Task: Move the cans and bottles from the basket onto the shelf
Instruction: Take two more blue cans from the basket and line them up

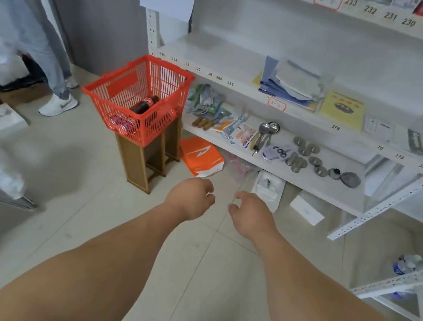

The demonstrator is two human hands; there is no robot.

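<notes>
A red plastic basket (pixel 109 94) stands on a small wooden stool (pixel 145 162) beside the white shelf (pixel 222 57). Inside it a dark cola bottle (pixel 145 104) with a red label lies tilted, and a purplish can (pixel 121 121) shows dimly through the mesh at the bottom. My left hand (pixel 190 199) and my right hand (pixel 250 214) hang side by side over the floor, below and to the right of the basket. Both hold nothing, with fingers loosely curled and apart.
The shelf's middle level holds blue papers (pixel 288 86) and a yellow booklet (pixel 342 108); the lower level holds tools and metal discs (pixel 304 154). An orange box (pixel 201 155) lies on the floor. A person (pixel 31 23) stands at the left by a grey door.
</notes>
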